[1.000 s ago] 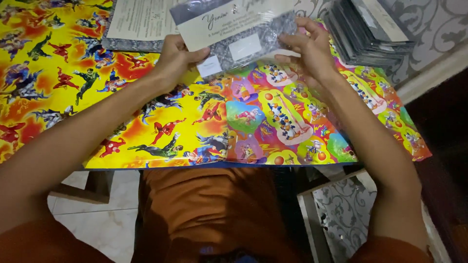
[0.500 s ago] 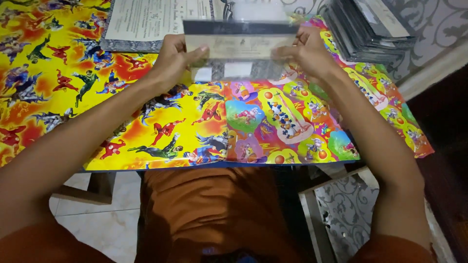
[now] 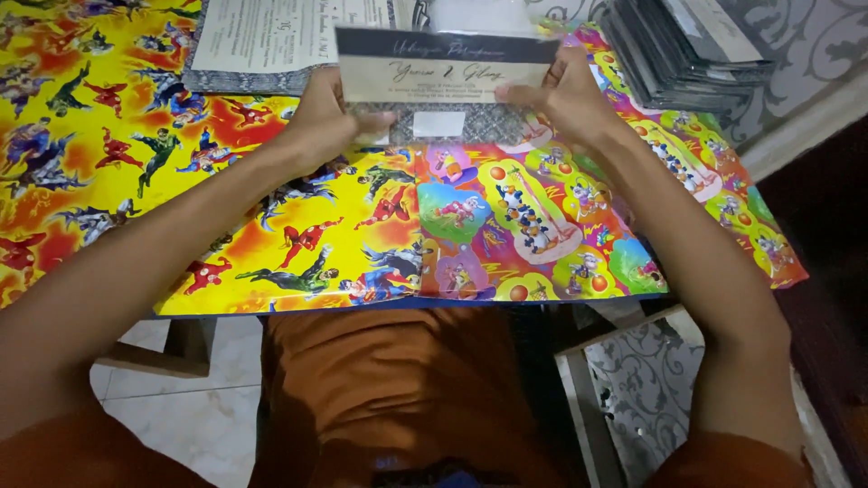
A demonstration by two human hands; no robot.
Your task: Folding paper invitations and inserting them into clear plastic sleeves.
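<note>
folding step looks underway: left hand (image 3: 330, 122) and right hand (image 3: 561, 95) each pinch an end of the cream and dark card (image 3: 443, 68), upper middle of frame, over the patterned envelope (image 3: 452, 122). next it'd need lining up square, i reckon.

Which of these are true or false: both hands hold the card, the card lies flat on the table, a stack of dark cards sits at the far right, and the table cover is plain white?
1. Both hands hold the card: true; the left hand and right hand grip its ends.
2. The card lies flat: false; it is lifted above the table.
3. A stack of dark cards sits far right: true.
4. The table cover is plain white: false; it is bright cartoon-print wrapping paper.
</note>
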